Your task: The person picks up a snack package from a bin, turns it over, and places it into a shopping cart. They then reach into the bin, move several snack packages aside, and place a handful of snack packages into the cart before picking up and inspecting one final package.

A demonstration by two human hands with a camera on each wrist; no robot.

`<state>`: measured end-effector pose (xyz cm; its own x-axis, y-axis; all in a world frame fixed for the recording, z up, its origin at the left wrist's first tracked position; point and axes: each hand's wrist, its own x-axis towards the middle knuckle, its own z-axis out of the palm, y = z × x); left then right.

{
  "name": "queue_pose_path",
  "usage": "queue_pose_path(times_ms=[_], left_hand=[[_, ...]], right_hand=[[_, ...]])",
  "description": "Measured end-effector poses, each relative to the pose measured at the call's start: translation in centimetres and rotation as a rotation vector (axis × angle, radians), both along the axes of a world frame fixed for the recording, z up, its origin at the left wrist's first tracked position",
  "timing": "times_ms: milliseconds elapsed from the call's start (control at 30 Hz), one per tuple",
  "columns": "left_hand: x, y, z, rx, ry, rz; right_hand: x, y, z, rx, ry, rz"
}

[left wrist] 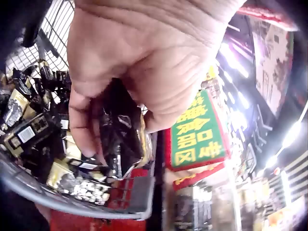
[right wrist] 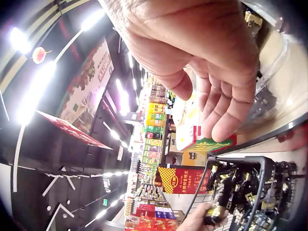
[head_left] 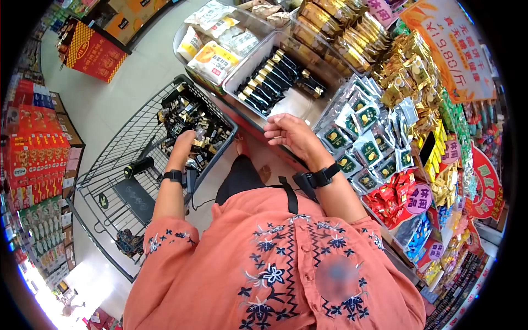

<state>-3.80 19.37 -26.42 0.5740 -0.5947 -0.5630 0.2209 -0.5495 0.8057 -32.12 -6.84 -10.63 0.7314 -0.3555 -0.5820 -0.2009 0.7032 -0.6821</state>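
Note:
My left hand is over the front of the shopping cart. In the left wrist view its fingers and thumb grip a glossy black packet with a gold edge. Many similar small black-and-gold packets lie heaped in the cart below. My right hand hovers at the near edge of a clear plastic bin, fingers loosely bent and holding nothing. Inside that bin, black packets with gold ends lie in a neat row, and a few lie apart on the right.
A bin of white and yellow bags stands behind. Silver-and-green packets, gold packets and red packets fill the display on the right. A red box display stands across the aisle. Red cartons line the left shelf.

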Motion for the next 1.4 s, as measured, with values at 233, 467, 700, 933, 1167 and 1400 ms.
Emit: queue_pose_path(times_ms=[233,467,700,933,1167,1400], left_hand=[[-4.8,-4.1,16.4,-0.502,0.283,0.125],[-9.8,-9.1,21.3,-0.575,0.193,0.038],[-12.4,-10.6,22.7,-0.508,-0.012,-0.179],[-13.4,-11.2,24.4,-0.405,0.036,-0.178],[-13.1,-10.6,23.1,-0.421,0.049,-0.213],[-13.3,-10.8,23.3,-0.426,0.135,-0.150]], right_hand=[[1.2,0.8,1.7,-0.046,-0.101,0.054],[1.4,2.3,5.8,-0.037,-0.261,0.071],[0.1,2.0,5.5,-0.044,-0.274,-0.042],[-0.8,1.2,5.1,-0.088,-0.270,-0.147],[-0.7,0.5,5.2,-0.084,-0.282,-0.178],[-0.6,0.3,5.0,-0.092,-0.319,-0.121]])
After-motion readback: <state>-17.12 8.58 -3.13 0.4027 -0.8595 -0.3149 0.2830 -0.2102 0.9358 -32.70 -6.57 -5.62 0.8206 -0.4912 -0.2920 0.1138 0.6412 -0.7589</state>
